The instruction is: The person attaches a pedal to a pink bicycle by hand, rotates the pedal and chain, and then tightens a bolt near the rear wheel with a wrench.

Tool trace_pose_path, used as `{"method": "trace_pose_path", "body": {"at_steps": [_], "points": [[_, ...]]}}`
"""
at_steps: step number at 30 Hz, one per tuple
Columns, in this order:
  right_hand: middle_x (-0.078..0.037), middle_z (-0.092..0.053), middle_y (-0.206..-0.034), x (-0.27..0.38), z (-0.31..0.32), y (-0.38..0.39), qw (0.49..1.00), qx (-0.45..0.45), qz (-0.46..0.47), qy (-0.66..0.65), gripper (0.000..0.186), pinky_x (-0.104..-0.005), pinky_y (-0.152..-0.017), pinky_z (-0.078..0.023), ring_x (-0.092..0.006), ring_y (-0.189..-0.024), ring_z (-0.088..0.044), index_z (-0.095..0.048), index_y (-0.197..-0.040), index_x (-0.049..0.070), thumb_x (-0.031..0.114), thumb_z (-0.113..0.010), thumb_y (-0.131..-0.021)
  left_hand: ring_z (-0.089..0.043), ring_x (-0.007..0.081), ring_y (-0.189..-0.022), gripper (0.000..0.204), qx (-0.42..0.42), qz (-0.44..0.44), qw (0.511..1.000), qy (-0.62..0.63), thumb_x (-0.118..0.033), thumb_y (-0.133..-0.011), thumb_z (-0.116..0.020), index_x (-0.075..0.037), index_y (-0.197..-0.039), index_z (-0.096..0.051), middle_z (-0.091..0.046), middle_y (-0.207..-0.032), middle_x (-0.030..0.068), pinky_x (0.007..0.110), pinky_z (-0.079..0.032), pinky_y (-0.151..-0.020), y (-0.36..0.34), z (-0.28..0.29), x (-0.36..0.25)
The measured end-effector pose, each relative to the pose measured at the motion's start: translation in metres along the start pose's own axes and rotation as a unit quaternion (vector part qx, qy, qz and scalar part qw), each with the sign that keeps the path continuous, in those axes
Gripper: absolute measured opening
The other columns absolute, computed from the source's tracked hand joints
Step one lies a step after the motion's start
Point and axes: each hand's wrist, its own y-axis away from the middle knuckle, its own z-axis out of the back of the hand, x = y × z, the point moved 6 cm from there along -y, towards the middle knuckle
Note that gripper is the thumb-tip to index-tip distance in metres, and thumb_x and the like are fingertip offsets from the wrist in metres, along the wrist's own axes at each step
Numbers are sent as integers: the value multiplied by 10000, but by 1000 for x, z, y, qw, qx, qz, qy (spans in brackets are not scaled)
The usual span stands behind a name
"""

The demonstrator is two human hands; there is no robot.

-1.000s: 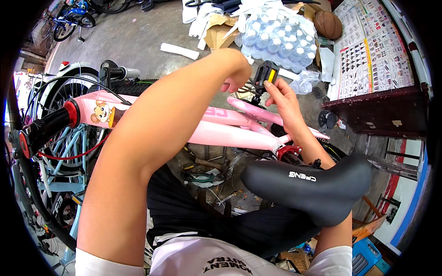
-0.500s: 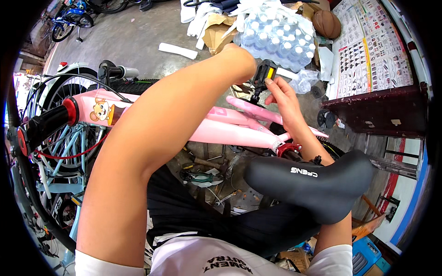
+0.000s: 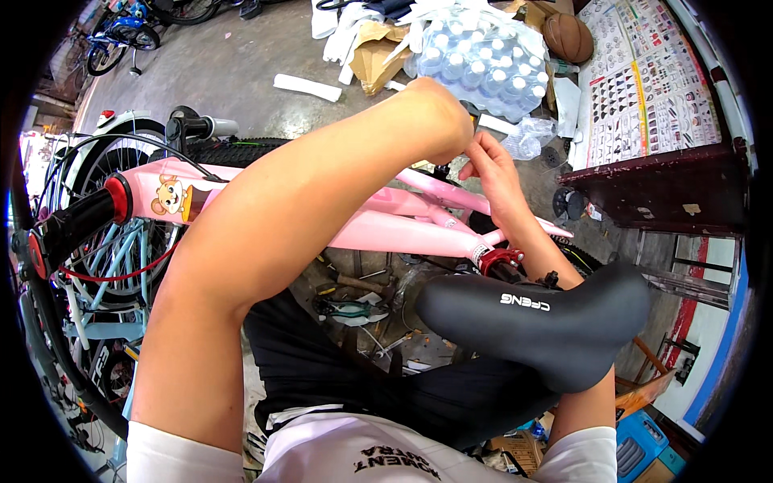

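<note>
A pink bicycle frame lies across in front of me, with a black saddle at the near right. My left arm reaches over the frame. My left hand is bent down at the wrist beyond it, and its fingers are hidden. My right hand comes up from under the saddle. Its fingers are curled together beside the left hand, at the edge of the black pedal. The left hand now covers nearly all of that pedal. A red seat clamp sits where the frame meets the seat post.
Hand tools, including pliers and a hammer, lie on the floor below the frame. Beyond stand wrapped water bottles, a basketball and a dark red cabinet. Other bicycles crowd the left.
My left hand has moved right and slightly down, covering the pedal that showed before. My right hand has barely moved. The view has shifted slightly.
</note>
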Motion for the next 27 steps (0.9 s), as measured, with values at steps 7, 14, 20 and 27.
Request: {"method": "trace_pose_path", "body": {"at_steps": [7,14,20,27], "points": [[21,-576,-805,0,4,1,1000,-1,-6,7,282,-236,-658,-420,-68,-627,-527,-608,-842,75,310,-624,-997,-721,266,-788,206,38,9,998,48,-51,-807,-611,-63,-948,-761,-738,-883,119,388,-565,-669,-11,-9,5],[45,-517,-771,1,3,-1,999,-10,-15,28,296,-233,-641,-387,-59,-625,-511,-589,-817,100,339,-646,-981,-716,234,-759,179,120,6,983,139,-139,-853,-699,3,-952,-744,-743,-877,96,381,-568,-668,-62,-77,39],[45,-518,-774,0,6,-1,1000,-12,-14,20,294,-232,-639,-388,-61,-643,-508,-592,-823,98,341,-655,-977,-714,221,-800,171,200,2,979,51,-142,-895,-729,-15,-1007,-757,-748,-901,97,384,-567,-722,-24,-40,32],[35,-527,-769,3,-3,1,999,-6,16,36,299,-230,-625,-401,-69,-640,-512,-608,-845,78,339,-659,-981,-707,218,-743,170,196,-4,974,110,-127,-904,-688,11,-984,-746,-740,-852,117,370,-565,-684,-26,-42,29]]}}
